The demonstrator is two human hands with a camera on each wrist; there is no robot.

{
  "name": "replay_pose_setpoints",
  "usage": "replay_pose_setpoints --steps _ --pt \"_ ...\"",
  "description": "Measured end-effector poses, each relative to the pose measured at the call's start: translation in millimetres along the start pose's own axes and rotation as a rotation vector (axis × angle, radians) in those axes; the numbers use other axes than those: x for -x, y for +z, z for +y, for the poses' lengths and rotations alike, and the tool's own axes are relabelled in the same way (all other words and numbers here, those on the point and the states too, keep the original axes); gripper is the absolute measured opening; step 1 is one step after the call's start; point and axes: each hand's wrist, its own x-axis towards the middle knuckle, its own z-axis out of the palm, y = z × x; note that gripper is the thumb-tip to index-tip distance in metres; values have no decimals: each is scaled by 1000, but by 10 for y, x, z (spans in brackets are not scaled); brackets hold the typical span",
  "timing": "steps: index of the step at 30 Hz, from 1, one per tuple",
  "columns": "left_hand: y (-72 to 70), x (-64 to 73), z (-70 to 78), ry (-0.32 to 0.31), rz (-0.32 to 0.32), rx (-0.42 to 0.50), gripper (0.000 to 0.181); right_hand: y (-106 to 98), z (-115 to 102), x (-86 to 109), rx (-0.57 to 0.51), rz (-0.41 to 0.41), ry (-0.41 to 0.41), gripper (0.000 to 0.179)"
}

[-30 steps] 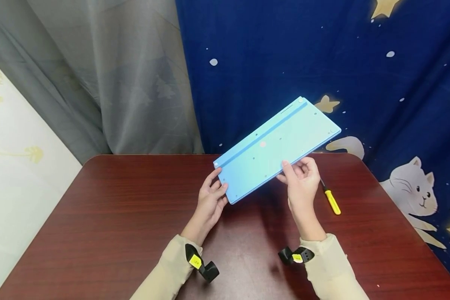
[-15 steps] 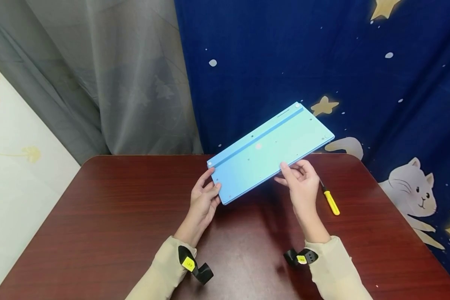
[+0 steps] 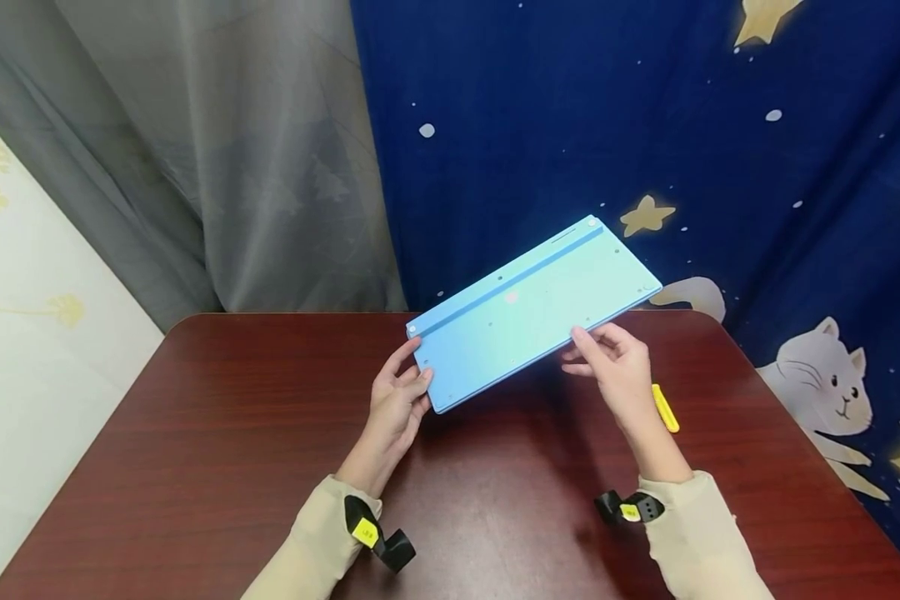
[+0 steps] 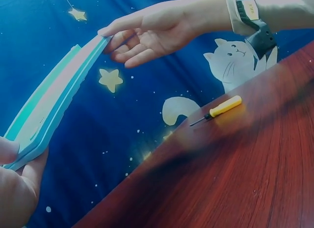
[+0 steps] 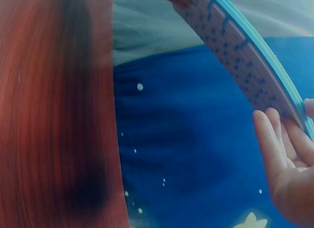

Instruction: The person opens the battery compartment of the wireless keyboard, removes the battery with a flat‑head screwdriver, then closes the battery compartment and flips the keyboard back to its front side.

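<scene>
A light-blue keyboard is held tilted above the table, its underside facing the head camera. Small screw holes and a raised bar run along that underside. Keys on its other face show in the right wrist view, on the keyboard. My left hand grips the left end, thumb on the underside. At the near long edge, right of the middle, my right hand pinches the keyboard between thumb and fingers. Beside the right wrist lies a yellow-handled screwdriver; its shaft is hidden in the head view but shows in the left wrist view.
The dark red-brown wooden table spans the lower view. Behind it hang a grey curtain and a blue curtain with stars and a cat. A pale floral surface stands at the left.
The keyboard has shifted left and slightly down, its right end lower. My left hand moved left with it. The right hand moved a little right and now covers the screwdriver's shaft.
</scene>
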Motion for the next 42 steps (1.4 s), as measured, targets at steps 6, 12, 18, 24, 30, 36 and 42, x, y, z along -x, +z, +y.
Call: replay_pose_setpoints --steps 6,12,18,24,30,36,42 --pt "-40 21 42 -6 0 -34 51 -169 -2 -49 59 -24 2 24" --pt "-101 46 108 -6 5 -79 52 -310 13 -88 55 -8 10 24" --pt "-180 81 164 4 -9 -134 52 -398 26 -85 9 10 16 17" --pt "-251 111 213 2 -25 -159 53 -445 24 -92 -25 22 11 19" --pt "-314 115 262 5 -37 -195 52 -473 18 -102 -11 -10 26 32" --pt "-371 124 291 2 -65 -228 51 -518 37 -126 101 -29 72 40" --pt "-398 123 271 -1 -102 -267 50 -569 74 -125 322 -62 145 41"
